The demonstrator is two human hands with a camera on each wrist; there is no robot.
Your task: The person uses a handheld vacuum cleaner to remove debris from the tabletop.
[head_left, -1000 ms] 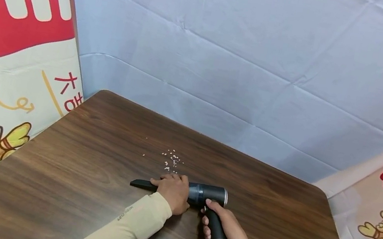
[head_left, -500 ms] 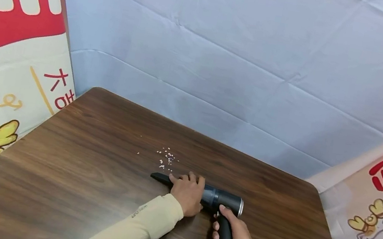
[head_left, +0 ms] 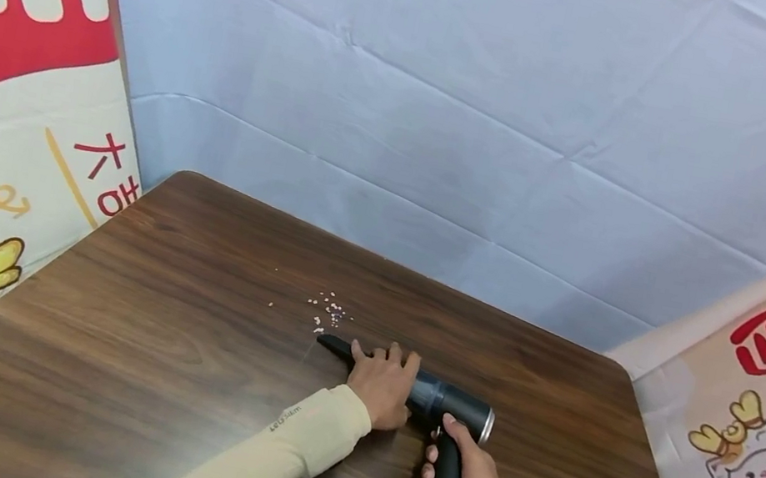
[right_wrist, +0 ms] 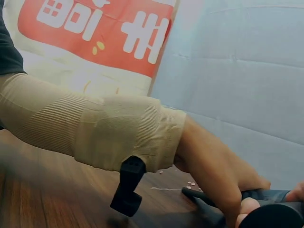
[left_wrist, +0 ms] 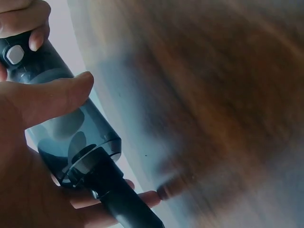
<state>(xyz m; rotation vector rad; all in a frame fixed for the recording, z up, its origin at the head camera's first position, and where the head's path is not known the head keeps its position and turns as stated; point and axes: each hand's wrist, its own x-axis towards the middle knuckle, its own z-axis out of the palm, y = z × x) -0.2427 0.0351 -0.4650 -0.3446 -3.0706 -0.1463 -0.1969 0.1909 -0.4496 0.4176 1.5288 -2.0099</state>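
A black handheld vacuum cleaner (head_left: 464,412) lies low over the wooden table, its flat narrow nozzle (head_left: 335,345) pointing to the upper left. My left hand (head_left: 383,387) grips the front of the barrel from above; the left wrist view shows its thumb (left_wrist: 61,97) across the see-through dust cup (left_wrist: 102,126). Wrapped round the pistol handle (head_left: 448,474) is my right hand (head_left: 476,475), thumb up near the barrel. White crumbs (head_left: 333,311) are scattered just beyond the nozzle, whose tip is right at the nearest ones.
The brown wooden table (head_left: 178,374) has a rounded far corner at the left. Pale blue sheeting (head_left: 402,124) hangs behind it, and printed panels stand at both sides. A stray crumb (head_left: 271,304) lies left of the cluster. A black device (right_wrist: 128,185) hangs beneath the left sleeve.
Both hands have moved the vacuum cleaner rightward and slightly turned it, bringing the nozzle tip from left of the crumbs to their near edge. The head view has shifted a little. Both grips stay.
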